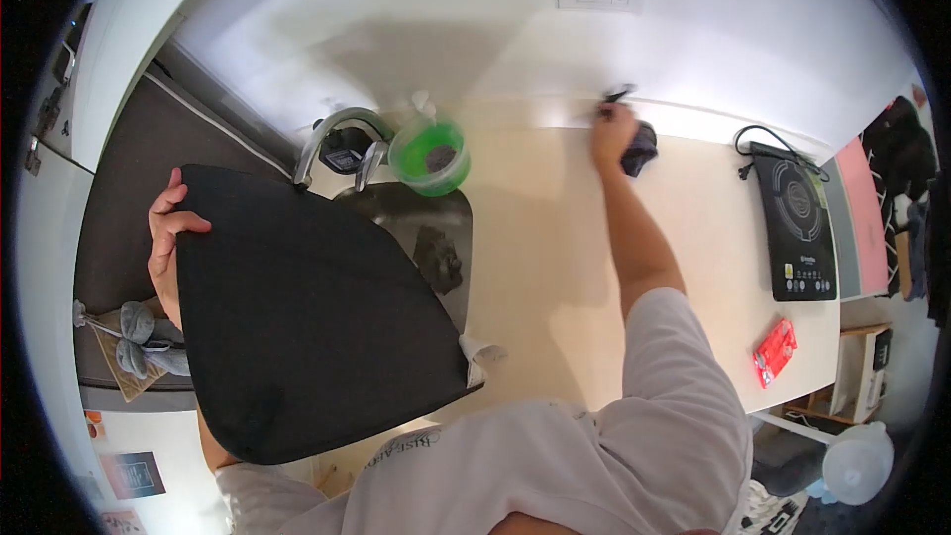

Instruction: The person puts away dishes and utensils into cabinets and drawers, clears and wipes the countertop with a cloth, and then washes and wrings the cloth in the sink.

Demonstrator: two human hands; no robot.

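My left hand (170,228) is closed on the edge of a large black flat piece (307,317). The piece looks fabric-covered, with rounded corners and a pale tag at its lower right, and it is held up in front of the sink. Its front hides much of my left forearm and part of the sink. My right hand (616,134) reaches to the back of the counter near the wall. Its fingers are closed on a small dark thing (619,94), blurred, whose kind I cannot make out. A dark bunched cloth (642,149) lies right beside that hand.
A green-tinted clear tub (431,159) stands by the faucet (337,134), with a dark item inside. The metal sink (458,228) holds a dark lump (438,260). To the right are a black induction cooktop (795,223) and a red packet (775,352) on the counter (545,317).
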